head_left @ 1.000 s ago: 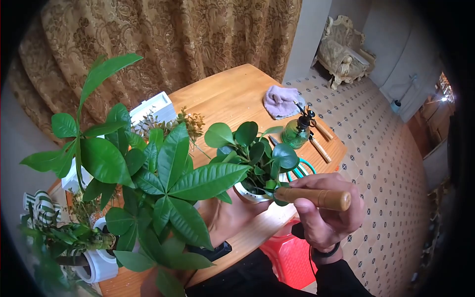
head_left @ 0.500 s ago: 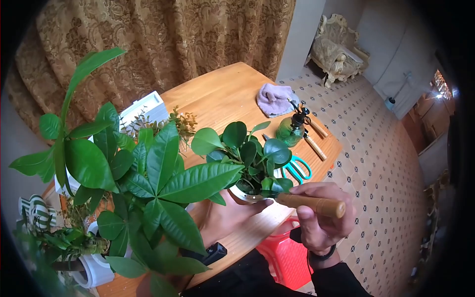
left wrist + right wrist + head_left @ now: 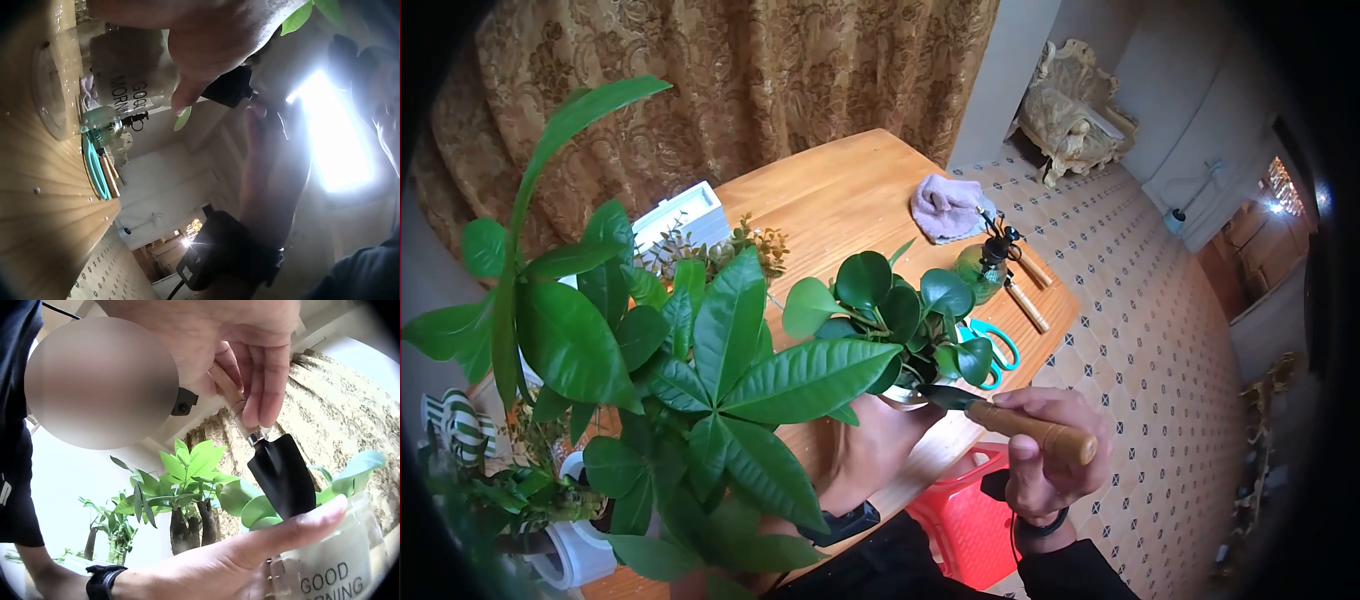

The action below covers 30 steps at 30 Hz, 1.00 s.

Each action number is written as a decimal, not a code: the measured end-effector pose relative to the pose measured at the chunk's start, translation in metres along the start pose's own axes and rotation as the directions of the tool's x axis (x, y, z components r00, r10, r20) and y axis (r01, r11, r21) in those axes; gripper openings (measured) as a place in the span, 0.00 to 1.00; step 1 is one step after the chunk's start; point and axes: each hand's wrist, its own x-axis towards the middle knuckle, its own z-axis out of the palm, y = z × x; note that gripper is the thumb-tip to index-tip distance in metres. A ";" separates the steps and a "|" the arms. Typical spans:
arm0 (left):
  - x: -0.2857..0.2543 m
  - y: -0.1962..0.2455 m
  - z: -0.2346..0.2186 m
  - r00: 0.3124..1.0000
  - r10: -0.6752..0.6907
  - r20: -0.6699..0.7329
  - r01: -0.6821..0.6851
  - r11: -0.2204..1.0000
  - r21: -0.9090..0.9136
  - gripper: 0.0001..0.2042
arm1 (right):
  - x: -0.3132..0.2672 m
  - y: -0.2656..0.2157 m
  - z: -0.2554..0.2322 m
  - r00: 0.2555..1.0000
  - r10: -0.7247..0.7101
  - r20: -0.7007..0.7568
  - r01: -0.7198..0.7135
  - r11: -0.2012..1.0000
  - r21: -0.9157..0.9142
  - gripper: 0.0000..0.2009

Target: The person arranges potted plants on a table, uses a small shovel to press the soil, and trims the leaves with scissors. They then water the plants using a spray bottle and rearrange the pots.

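Note:
A small hand trowel (image 3: 284, 478) with a black blade is in my right hand (image 3: 1062, 450), its wooden handle (image 3: 1030, 430) pinched between thumb and fingers. The blade points left over the rim of a clear pot (image 3: 134, 72) printed "GOOD MORNING". A round-leaved green plant (image 3: 910, 305) grows in this pot. My left hand (image 3: 878, 448) grips the pot from the near side; the right wrist view shows its thumb along the rim, beneath the blade. Leaves hide part of the left hand and the pot in the head view.
A large-leaved potted plant (image 3: 730, 400) fills the left foreground. Teal-handled scissors (image 3: 997, 350), a green spray bottle (image 3: 983, 265), wooden-handled tools (image 3: 1028, 308) and a purple cloth (image 3: 948, 207) lie beyond the pot. A white box (image 3: 682, 222) stands at the back; a red stool (image 3: 970, 530) stands beside the table (image 3: 810, 185).
The trowel's blade, earlier mostly hidden at the pot's rim behind leaves, now shows above it. My right hand has drawn slightly back and down. The left hand stays on the pot.

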 end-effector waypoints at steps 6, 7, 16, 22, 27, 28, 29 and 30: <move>-0.006 -0.007 0.004 0.996 -0.084 0.016 0.086 0.990 -0.114 0.17 | -0.002 0.004 0.004 0.996 0.002 0.089 0.004 0.998 -0.062 0.17; -0.005 -0.006 0.004 0.996 -0.083 0.015 0.084 0.990 -0.116 0.17 | -0.004 0.004 0.005 0.998 0.002 0.068 0.003 0.998 -0.066 0.17; -0.007 0.000 0.001 0.982 -0.178 0.062 0.185 0.973 -0.139 0.15 | -0.020 0.018 0.023 0.998 0.016 -0.065 -0.015 1.000 0.014 0.17; -0.005 0.006 -0.001 0.977 -0.199 0.076 0.209 0.965 -0.160 0.14 | -0.017 0.018 0.016 0.999 0.026 -0.025 -0.025 0.999 0.041 0.15; -0.004 0.004 0.000 0.982 -0.175 0.067 0.181 0.977 -0.112 0.13 | -0.013 0.019 0.012 1.000 -0.010 0.011 0.009 0.999 0.043 0.16; -0.004 0.005 0.000 0.982 -0.175 0.067 0.181 0.977 -0.112 0.13 | -0.011 0.019 0.014 1.000 -0.018 0.017 0.017 0.998 0.052 0.16; -0.004 0.006 -0.001 0.979 -0.191 0.074 0.197 0.977 -0.079 0.13 | -0.010 0.018 0.015 1.000 -0.018 0.017 0.017 0.998 0.052 0.16; -0.004 0.006 -0.001 0.975 -0.207 0.080 0.211 0.976 -0.045 0.13 | -0.008 0.017 0.015 1.000 -0.017 0.019 0.016 0.999 0.047 0.15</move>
